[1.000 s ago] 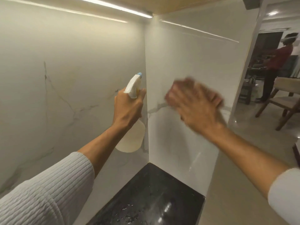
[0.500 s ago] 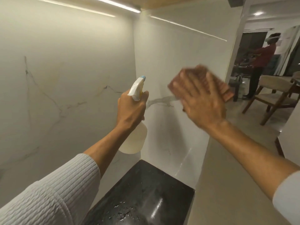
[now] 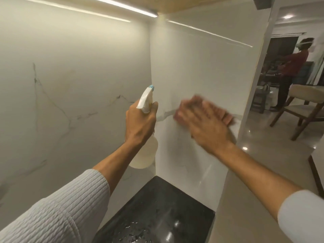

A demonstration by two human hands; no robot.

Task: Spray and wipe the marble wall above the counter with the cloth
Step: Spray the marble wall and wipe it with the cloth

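Note:
My left hand (image 3: 140, 121) grips a white spray bottle (image 3: 145, 100) with a blue nozzle tip, held upright near the inner corner of the marble wall. Its pale round body (image 3: 146, 155) hangs below my fist. My right hand (image 3: 206, 123) lies flat and blurred against the right marble panel (image 3: 201, 67). It presses a reddish-brown cloth (image 3: 228, 118) to the stone beside a grey vein. Only the cloth's edges show past my fingers. The left marble wall (image 3: 70, 85) carries thin dark veins.
A black speckled counter (image 3: 157, 216) with water drops lies below the corner. An LED strip (image 3: 122, 7) runs under the cabinet above. To the right, past the panel's edge, a person (image 3: 292, 71) in a red top stands near a wooden chair (image 3: 301, 109).
My right hand with the cloth has slid down and left across the right panel. The left hand has kept the spray bottle in about the same place.

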